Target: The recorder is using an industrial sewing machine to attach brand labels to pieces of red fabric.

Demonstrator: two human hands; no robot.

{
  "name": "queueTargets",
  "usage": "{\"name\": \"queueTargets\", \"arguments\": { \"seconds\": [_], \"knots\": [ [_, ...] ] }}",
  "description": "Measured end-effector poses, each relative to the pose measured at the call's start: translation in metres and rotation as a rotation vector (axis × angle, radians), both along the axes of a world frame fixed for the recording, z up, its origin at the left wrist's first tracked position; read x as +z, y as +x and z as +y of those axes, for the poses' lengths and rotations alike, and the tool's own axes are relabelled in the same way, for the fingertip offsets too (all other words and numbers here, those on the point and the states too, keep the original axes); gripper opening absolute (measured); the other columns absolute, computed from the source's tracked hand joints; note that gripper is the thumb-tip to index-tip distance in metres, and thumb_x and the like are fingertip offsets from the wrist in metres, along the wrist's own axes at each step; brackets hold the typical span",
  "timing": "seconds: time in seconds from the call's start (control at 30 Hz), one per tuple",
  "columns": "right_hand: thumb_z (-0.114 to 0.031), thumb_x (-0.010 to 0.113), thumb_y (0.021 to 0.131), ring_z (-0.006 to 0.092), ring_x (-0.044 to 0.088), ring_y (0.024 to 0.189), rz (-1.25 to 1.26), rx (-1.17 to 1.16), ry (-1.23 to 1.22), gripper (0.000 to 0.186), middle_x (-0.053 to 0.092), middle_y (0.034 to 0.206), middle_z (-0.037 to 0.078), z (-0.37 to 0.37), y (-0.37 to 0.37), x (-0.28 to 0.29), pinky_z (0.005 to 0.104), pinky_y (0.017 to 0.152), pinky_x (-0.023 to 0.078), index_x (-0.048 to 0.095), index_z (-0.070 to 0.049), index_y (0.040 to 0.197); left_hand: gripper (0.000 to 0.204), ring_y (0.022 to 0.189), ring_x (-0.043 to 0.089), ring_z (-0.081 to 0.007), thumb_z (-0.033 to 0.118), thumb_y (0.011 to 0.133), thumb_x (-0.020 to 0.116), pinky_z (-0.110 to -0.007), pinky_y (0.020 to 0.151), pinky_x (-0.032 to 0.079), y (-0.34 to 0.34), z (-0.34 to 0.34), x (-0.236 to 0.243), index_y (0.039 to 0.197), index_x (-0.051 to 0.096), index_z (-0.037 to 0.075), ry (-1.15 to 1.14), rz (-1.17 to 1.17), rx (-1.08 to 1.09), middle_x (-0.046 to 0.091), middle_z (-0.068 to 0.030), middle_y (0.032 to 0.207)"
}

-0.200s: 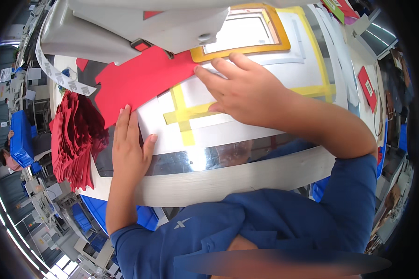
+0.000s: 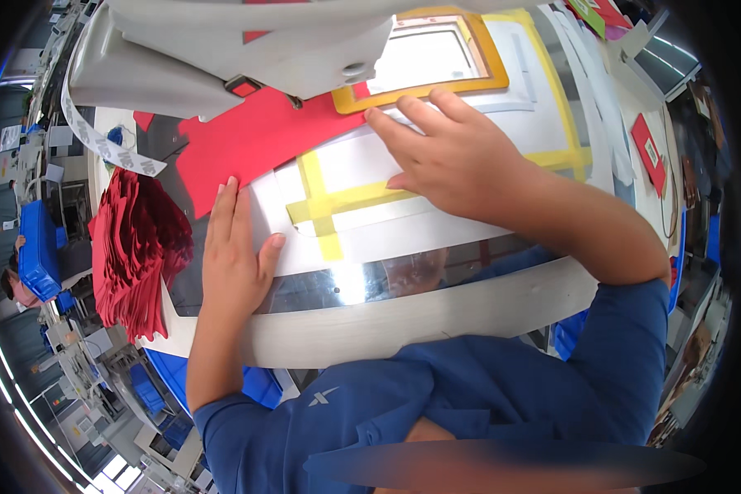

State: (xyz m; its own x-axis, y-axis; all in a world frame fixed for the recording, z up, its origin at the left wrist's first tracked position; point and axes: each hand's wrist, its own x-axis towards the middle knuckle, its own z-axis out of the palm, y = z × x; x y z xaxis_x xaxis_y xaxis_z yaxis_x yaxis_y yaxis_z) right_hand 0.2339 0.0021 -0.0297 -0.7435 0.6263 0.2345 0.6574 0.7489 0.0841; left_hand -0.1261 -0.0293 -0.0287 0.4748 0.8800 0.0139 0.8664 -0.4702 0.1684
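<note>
A flat red fabric or paper piece [image 2: 263, 136] with notched edges lies under the white machine head [image 2: 222, 49]. My left hand [image 2: 235, 247] rests flat, fingers stretched, its fingertips at the piece's lower left edge. My right hand [image 2: 453, 156] has its fingers apart. Its index fingertip touches the right end of the red piece, by the lower edge of a yellow frame [image 2: 502, 78] with a pale window. The frame covers part of the red piece's end. Beneath lies a white sheet [image 2: 370, 235] crossed with yellow tape [image 2: 317, 198].
A thick stack of red pieces [image 2: 136, 255] stands left of my left hand. White printed tape [image 2: 107, 140] hangs from the machine. A red tagged packet [image 2: 649, 155] lies at the right. Farther left, a person handles a blue crate [image 2: 39, 251].
The red piece has slid to the right, its end now reaching under the yellow frame. My right hand has moved slightly right, and my left fingertips a little too.
</note>
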Motion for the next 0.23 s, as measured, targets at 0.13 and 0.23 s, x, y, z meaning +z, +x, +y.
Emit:
{"name": "queueTargets", "arguments": {
  "seconds": [0.13, 0.23],
  "knots": [
    [-0.042, 0.074, 0.098, 0.0297, 0.057, 0.128, -0.026, -0.068, 0.013, 0.049, 0.064, 0.150, 0.013, -0.008, 0.023, 0.001, 0.0431, 0.109, 0.042, 0.080, 0.002, 0.119, 0.069, 0.157, 0.040, -0.0473, 0.034, 0.108, 0.062, -0.051, 0.127, 0.036, 0.015, 0.014, -0.002, 0.161, 0.044, -0.006, -0.005, 0.004, -0.034, 0.039, -0.0260, 0.171],
    [-0.041, 0.076, 0.096, 0.0300, 0.055, 0.132, -0.059, -0.155, 0.010, 0.054, 0.062, 0.153, 0.013, -0.014, 0.044, 0.002, 0.0443, 0.112, 0.041, 0.076, 0.001, 0.130, 0.071, 0.159, 0.037, -0.0467, 0.037, 0.107, 0.062, -0.051, 0.128, 0.034, 0.033, 0.026, -0.002, 0.162, 0.043, -0.005, -0.003, -0.016, -0.098, 0.038, -0.0251, 0.173]
  ]
}}
